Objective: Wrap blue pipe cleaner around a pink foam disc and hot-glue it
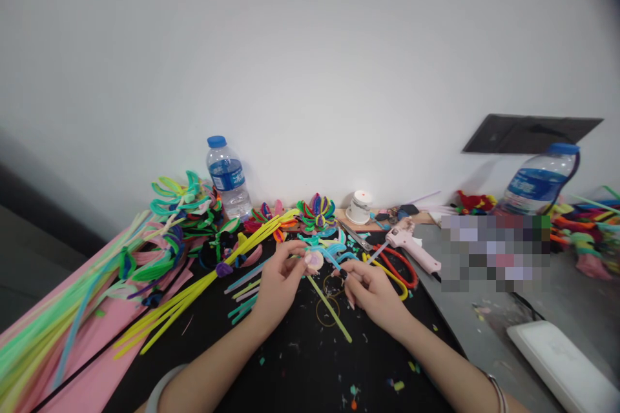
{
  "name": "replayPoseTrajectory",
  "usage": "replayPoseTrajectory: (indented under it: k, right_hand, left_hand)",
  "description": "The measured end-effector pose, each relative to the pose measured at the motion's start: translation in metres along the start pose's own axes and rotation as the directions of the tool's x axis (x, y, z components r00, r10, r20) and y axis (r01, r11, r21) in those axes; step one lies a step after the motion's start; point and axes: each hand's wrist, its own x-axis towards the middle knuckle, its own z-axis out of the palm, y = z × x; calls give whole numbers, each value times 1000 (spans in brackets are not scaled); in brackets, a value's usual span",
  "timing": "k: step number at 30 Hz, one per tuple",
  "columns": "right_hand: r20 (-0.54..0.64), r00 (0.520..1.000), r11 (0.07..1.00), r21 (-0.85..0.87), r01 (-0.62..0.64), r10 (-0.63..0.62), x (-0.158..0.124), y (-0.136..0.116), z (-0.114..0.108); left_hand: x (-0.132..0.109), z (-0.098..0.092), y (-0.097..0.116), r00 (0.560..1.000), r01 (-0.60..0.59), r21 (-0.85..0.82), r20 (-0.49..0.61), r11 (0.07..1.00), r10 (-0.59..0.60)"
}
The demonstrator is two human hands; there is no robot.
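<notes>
Over the black mat, my left hand (283, 274) is closed, its thumb and fingers pinching one end of a light blue pipe cleaner (331, 259). Against its thumb shows a pale pink and cream round piece (316, 262); whether the fingers grip it too, I cannot tell. My right hand (372, 290) pinches the other end of the blue strip. Below and between the hands lies a yellow-green pipe cleaner (334, 313). Beside my left wrist are several cut blue, green and lilac pipe cleaners (245, 290).
Finished pipe-cleaner flowers (317, 211) line the back. A pink glue gun (415, 248) and red-and-yellow-handled scissors (394, 274) lie right. Water bottles (227, 181) stand by the wall. Long pipe cleaners (62, 316) cover the left. A white box (564, 368) sits front right.
</notes>
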Motion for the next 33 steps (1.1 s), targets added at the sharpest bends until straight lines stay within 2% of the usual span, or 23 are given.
replayPoseTrajectory:
  k: [9,19,26,33]
  right_hand:
    - [-1,1000,1000,-12,-8,8,1,-2,1]
    - [-32,999,999,-28,15,-15,-1,-2,2]
    - [-69,989,981,-155,118,-130,6,-3,-9]
    - [-48,998,999,-23,-35,34,6,-5,-10]
  left_hand:
    - [-1,0,4,996,-70,94,54,993,65]
    - [-2,0,3,999,-40,79,14,996,39]
    - [-3,-1,2,997,-63,146,63,987,54]
    - [-6,1,8,968,-214,298,193,930,161]
